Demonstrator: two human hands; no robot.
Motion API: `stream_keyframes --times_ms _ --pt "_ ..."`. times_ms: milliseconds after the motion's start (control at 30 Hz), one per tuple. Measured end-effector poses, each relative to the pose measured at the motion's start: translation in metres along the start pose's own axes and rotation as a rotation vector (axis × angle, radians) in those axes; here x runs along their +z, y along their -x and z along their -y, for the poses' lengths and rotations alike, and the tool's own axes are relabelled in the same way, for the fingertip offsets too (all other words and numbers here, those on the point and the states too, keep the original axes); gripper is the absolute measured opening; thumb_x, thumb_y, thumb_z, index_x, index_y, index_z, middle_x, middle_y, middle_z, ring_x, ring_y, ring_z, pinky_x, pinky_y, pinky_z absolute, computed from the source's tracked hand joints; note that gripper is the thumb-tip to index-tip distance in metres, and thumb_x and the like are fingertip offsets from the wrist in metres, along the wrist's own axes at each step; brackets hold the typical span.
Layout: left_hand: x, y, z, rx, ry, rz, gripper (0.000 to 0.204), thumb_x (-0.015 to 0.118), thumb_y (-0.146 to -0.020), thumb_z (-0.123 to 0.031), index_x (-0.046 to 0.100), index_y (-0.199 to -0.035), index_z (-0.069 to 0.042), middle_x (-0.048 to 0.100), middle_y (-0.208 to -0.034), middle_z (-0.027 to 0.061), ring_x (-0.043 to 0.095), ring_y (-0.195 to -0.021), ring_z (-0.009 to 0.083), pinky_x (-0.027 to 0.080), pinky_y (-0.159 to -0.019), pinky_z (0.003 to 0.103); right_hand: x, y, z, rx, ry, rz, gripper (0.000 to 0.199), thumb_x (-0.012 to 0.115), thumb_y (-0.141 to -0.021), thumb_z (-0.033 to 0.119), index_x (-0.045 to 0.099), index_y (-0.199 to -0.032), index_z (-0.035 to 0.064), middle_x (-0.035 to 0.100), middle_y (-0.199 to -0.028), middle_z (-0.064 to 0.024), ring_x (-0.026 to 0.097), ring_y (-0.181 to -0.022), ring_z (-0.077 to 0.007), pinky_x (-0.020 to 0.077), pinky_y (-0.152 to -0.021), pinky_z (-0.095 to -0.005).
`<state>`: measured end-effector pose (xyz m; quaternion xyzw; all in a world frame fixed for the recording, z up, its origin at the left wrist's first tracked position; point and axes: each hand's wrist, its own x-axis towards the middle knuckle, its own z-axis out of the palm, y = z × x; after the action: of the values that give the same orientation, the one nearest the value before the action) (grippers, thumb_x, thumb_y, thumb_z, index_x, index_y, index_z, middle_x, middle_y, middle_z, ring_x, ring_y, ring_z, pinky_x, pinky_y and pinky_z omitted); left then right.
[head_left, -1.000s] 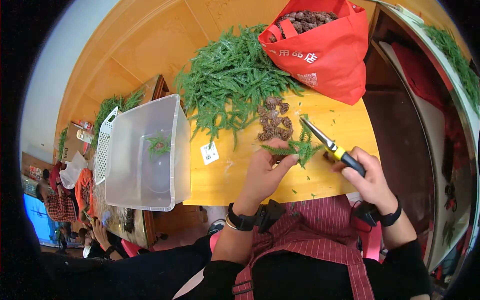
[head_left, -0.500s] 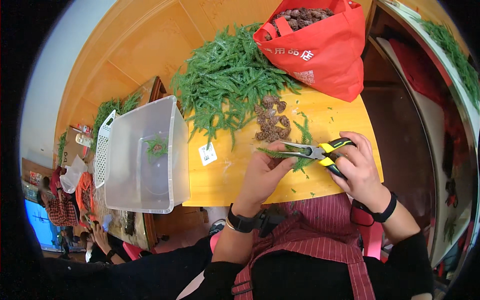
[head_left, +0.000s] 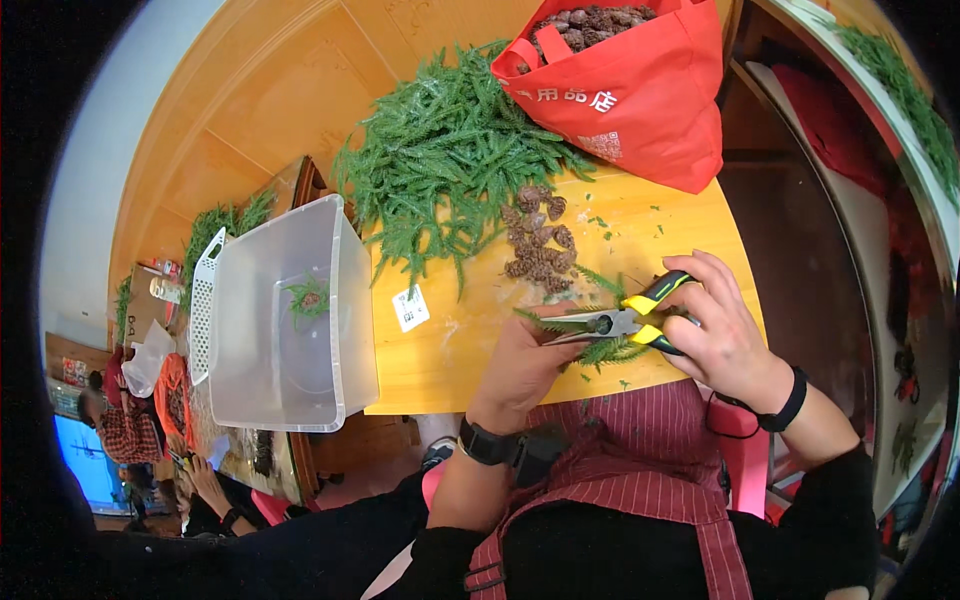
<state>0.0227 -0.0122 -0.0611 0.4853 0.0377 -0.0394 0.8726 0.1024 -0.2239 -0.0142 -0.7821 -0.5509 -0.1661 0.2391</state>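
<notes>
My right hand grips yellow-and-black pliers, whose jaws point left onto a green fir sprig. My left hand pinches that sprig just in front of the table's near edge. Both hands meet over the yellow tabletop. A small pile of brown cones lies just beyond my hands. Behind it spreads a big heap of green fir branches.
A clear plastic bin stands left of the table with one green sprig inside. A red bag full of cones sits at the far right. A white tag lies on the table. Other people sit at the lower left.
My right hand swung the pliers from pointing up-left away from the sprig to lying level, with the jaws now on the sprig held by my left hand.
</notes>
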Motion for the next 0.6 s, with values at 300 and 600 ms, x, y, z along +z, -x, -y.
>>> stream_keyframes --times_ms 300,600 --pt "-0.008 0.000 0.004 -0.161 0.056 0.006 0.035 0.058 -0.076 0.005 0.052 -0.111 0.006 0.059 -0.107 0.0153 0.058 -0.099 0.0239 0.046 -0.086 0.035 0.000 0.006 -0.005 -0.021 0.058 0.020 0.025 0.067 -0.059 0.014 0.048 -0.072 0.0042 0.052 -0.085 -0.0086 0.051 -0.100 -0.0334 0.0430 -0.080 -0.0455" --pt "-0.023 0.006 0.009 -0.042 0.130 0.230 0.037 0.056 -0.071 0.013 0.053 -0.107 0.007 0.058 -0.106 0.0169 0.055 -0.103 0.0273 0.043 -0.091 0.038 -0.009 0.000 -0.007 -0.135 0.035 0.043 0.017 0.061 -0.064 0.012 0.047 -0.070 0.0043 0.053 -0.085 -0.0110 0.052 -0.098 -0.0326 0.0440 -0.078 -0.0449"
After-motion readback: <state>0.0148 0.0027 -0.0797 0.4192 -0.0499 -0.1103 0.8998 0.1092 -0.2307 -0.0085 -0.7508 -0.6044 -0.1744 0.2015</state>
